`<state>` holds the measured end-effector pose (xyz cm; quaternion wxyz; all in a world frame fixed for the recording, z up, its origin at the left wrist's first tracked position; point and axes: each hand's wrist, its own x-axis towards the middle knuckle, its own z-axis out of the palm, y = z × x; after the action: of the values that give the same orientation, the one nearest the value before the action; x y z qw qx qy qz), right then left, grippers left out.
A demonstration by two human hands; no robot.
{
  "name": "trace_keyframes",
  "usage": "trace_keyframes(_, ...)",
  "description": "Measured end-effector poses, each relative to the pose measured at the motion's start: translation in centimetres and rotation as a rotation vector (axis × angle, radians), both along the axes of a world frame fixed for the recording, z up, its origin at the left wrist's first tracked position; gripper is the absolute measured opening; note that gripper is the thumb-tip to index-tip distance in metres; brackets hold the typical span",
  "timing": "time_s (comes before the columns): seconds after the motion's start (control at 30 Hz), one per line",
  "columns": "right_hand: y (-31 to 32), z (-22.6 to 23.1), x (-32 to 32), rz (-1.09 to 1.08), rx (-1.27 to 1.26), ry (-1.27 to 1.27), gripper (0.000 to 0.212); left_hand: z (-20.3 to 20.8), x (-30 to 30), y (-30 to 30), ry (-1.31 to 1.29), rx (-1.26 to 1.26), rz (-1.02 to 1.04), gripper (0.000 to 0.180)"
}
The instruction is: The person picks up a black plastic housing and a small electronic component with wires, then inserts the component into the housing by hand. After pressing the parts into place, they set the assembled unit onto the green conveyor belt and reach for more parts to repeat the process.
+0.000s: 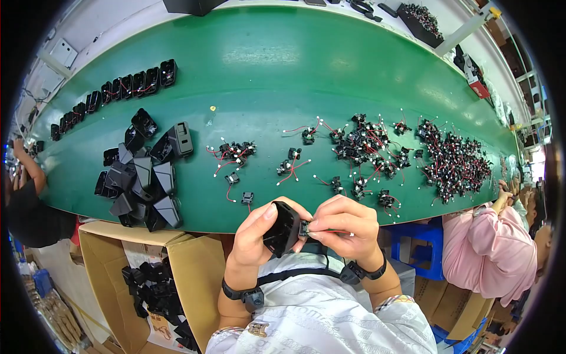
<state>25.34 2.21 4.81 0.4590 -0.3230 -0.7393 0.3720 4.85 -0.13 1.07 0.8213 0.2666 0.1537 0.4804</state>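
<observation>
In front of my body, at the table's near edge, my left hand (250, 239) is closed around a black plastic housing (279, 231), its hollow side tipped toward the right. My right hand (349, 229) pinches a small black wired part (304, 228) against the housing's right edge. From that part, red wire with a white plug sticks out past the right fingers. Whether the part sits inside the housing or only touches its rim, I cannot tell. Just beyond my hands, a loose wired part (247, 197) lies on the green table (259, 88).
A heap of black housings (141, 177) is at left, with a row of wired housings (139, 83) behind. Piles of wired parts (454, 159) spread rightward. An open cardboard box (200, 274) stands below left. A person in pink (489, 251) sits at right, another person (29, 206) at left.
</observation>
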Motion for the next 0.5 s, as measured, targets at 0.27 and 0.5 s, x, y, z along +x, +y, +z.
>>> trace_keyframes(0.27,0.4,0.0,0.1,-0.042,0.316,-0.071,0.025,1.8,1.2,-0.6,0.108,-0.100,0.196,0.070)
trace_keyframes(0.5,0.1,0.7,-1.0,-0.042,0.297,-0.218,0.027,1.6,0.8,-1.4,0.383,0.077,0.267,0.060)
